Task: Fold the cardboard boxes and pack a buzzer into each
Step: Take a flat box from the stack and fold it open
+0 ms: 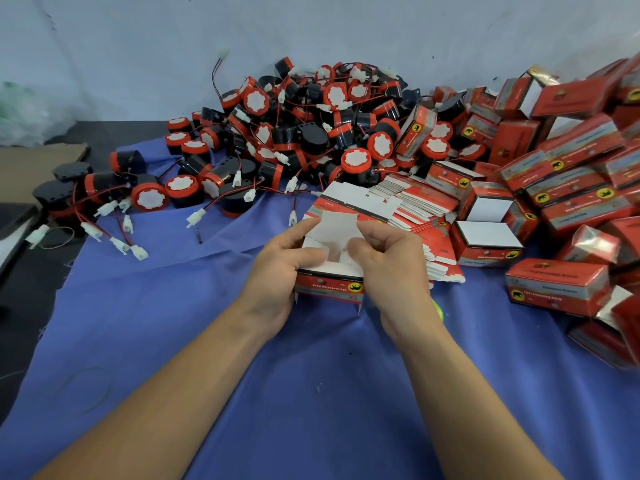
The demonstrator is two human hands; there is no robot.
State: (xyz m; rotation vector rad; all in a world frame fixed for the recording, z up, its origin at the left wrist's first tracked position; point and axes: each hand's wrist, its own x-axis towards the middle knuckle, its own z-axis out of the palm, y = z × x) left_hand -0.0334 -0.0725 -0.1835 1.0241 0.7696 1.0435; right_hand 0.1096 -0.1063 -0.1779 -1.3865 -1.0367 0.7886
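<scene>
One red printed cardboard box (329, 289) at centre over the blue cloth (311, 393) — left hand (277, 268) curled round its left side, thumb on a white flap | right hand (391, 268) pinched the right flap | black-and-red round buzzers (311, 133) heaped at 12 o'clock, dozens, uncountable | folded red boxes (571, 168) piled at 3 o'clock

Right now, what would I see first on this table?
A big heap of red-and-black buzzers with tangled wires at the back, and red boxes piled on the right. In the middle, the left hand and right hand hold one half-folded box over the blue cloth.
</scene>
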